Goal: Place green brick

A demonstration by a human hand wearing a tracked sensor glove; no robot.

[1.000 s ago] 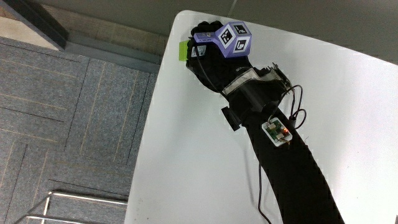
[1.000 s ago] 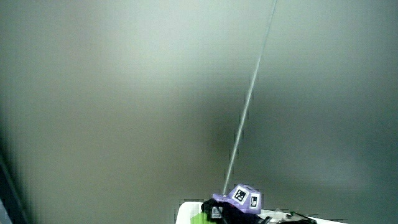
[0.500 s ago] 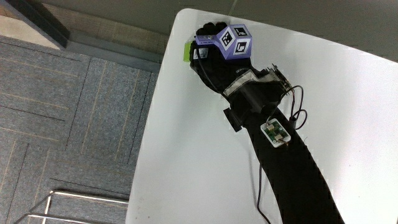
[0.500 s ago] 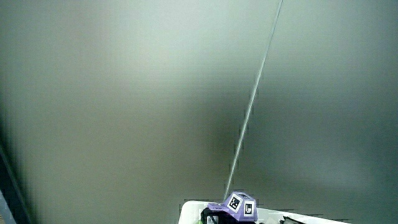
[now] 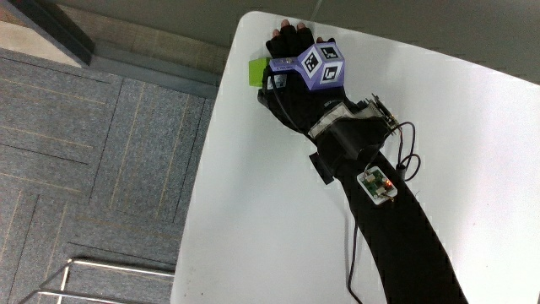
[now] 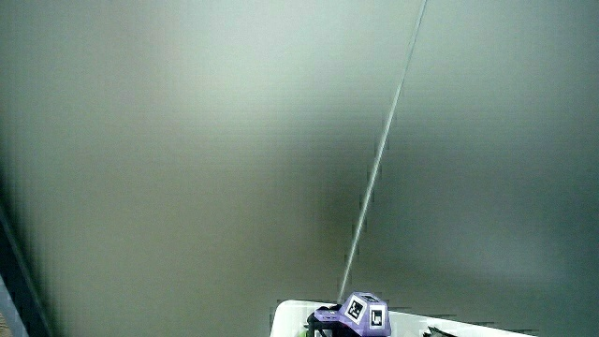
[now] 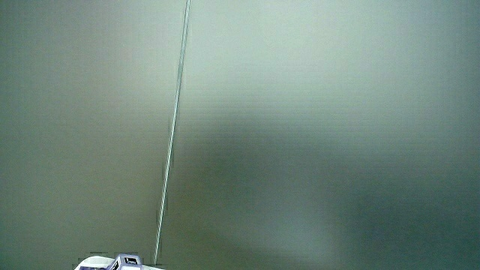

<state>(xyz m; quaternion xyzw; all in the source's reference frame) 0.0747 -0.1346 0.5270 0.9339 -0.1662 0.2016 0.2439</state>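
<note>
One green brick (image 5: pixel 257 72), lying on the white table (image 5: pixel 278 219) right at its edge, close to the rounded corner. Only part of it visible in the main view; the rest tucked under the hand (image 5: pixel 291 67). Brick not made out in either side view.

One gloved hand, resting over the table corner, just beside and partly over the brick. Palm down, fingers (image 5: pixel 294 32) stretched out flat toward the corner's edge, bare fingertips showing past the cut-off glove. Fingers extended rather than curled, nothing gripped between them; brick touching or just under the hand's side, contact itself not clear enough to call.

One purple patterned cube (image 5: pixel 321 66) on the back of the hand, black-and-white markers on its faces. One forearm (image 5: pixel 396 245) in a black sleeve, running from the hand diagonally across the table toward the person. One strap with a small circuit board (image 5: pixel 377 184) at the wrist, thin wires looping beside it.

Grey carpet tiles (image 5: pixel 93 152) off the table's edge.

Both side views mostly pale wall. Cube top (image 6: pixel 363 313) and a strip of table edge (image 6: pixel 290 307) just showing in a side view; only a sliver of table (image 7: pixel 94 264) in a side view.
</note>
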